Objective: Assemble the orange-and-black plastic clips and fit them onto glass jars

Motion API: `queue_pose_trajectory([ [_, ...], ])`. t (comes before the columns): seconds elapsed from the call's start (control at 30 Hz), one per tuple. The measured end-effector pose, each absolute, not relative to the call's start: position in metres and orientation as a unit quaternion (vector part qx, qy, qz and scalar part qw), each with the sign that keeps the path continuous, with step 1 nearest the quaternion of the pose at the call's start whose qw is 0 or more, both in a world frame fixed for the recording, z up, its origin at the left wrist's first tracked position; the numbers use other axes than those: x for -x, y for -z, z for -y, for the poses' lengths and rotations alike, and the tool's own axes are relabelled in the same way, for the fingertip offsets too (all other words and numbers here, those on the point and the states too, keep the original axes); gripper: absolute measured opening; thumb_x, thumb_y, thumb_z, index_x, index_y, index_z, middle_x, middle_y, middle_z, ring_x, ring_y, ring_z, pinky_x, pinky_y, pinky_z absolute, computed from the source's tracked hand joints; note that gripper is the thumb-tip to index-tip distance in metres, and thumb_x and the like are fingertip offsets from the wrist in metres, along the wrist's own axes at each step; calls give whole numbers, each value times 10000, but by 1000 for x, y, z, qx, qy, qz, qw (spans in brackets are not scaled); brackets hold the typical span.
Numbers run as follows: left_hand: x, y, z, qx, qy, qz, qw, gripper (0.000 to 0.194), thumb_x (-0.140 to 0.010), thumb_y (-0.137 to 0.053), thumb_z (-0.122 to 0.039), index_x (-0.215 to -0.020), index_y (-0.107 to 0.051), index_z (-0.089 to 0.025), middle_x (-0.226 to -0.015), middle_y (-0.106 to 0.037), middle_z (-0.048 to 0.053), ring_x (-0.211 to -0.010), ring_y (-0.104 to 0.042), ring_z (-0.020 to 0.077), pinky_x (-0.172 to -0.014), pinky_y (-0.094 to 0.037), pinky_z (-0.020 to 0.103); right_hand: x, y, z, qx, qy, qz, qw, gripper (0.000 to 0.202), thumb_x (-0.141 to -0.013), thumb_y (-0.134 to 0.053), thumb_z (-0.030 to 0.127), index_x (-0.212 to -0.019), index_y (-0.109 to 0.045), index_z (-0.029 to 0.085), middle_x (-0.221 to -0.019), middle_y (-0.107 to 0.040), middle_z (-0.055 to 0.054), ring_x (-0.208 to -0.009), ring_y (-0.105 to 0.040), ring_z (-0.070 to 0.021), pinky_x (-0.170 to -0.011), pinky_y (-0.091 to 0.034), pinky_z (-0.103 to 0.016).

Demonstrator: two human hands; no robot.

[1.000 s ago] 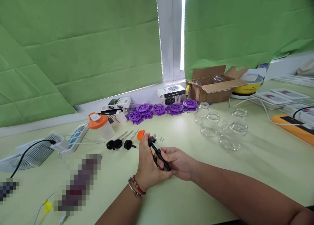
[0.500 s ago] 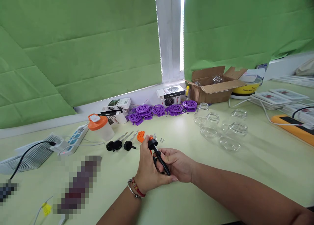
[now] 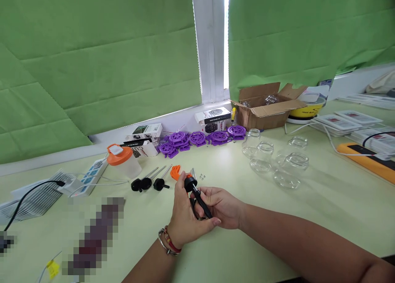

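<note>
One slim black part [image 3: 203,204] slants between both hands, its smooth round cap [image 3: 190,183] at the far left end; the left hand [image 3: 185,219] cradles it along its length, the right hand [image 3: 222,206] pinches its shaft [image 3: 200,197]. Bulbous clear jars [image 3: 262,154] sit right.

Left hand [image 3: 188,223]: held upright, index finger [image 3: 180,182] raised, thumb [image 3: 207,224] stretched across in front of right hand [image 3: 224,206].
Right hand: turned inward, fingers curled, grip closed.
Left forearm [image 3: 151,258]: slanted up from bottom edge.
Right forearm [image 3: 286,229]: extended from lower right.
</note>
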State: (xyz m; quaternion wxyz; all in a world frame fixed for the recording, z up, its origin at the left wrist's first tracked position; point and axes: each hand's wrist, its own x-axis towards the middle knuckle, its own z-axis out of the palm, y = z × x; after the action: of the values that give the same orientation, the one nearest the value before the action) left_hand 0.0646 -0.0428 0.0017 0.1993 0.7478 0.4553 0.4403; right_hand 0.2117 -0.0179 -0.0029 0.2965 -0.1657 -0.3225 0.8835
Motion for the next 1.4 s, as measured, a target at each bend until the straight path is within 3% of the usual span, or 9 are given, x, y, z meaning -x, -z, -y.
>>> queue_pose_trajectory([
  [0.23,-65,1,42,-738,-450,-473,172,1203,-494,-793,-505,-1433,-116,-178,-1395,-265,199,-1278,-340,397,-1019,-343,555,-210,9,16,163,-888,312,295,289,-810,-637,386,-957,-578,144,-614,-607,-11,-548,-508,-110,-563,-354,-232],
  [0.47,-63,-3,37,-732,-426,-520,115,1153,-498,-801,-441,-1410,-156,-160,-1398,-278,210,-1295,-318,406,-1031,-318,579,-211,1,14,201,-868,336,305,312,-806,-634,402,-928,-594,118,-650,-614,-22,-491,-463,-72,-508,-315,-205],
  [0.67,-63,-9,35,-732,-398,-551,43,1141,-503,-769,-410,-1415,-138,-140,-1384,-322,202,-1271,-354,395,-1013,-344,572,-214,-5,15,273,-816,392,326,247,-684,-731,313,-769,-607,117,-662,-625,-35,-604,-535,-111,-549,-331,-223],
  [0.87,-65,-9,33,-735,-385,-557,-26,1026,-531,-701,-336,-1393,-188,-125,-1323,-395,180,-1219,-407,373,-997,-354,550,-213,-4,14,327,-779,395,360,210,-612,-747,259,-692,-601,132,-631,-585,12,-572,-473,-80,-571,-312,-228],
  [1.4,-76,-1,32,-736,-358,-575,-11,962,-530,-659,-294,-1376,-244,-102,-1263,-435,186,-1204,-401,394,-974,-341,565,-208,5,14,364,-738,419,383,156,-635,-654,255,-603,-559,135,-498,-543,18,-496,-459,-93,-529,-326,-246],
])
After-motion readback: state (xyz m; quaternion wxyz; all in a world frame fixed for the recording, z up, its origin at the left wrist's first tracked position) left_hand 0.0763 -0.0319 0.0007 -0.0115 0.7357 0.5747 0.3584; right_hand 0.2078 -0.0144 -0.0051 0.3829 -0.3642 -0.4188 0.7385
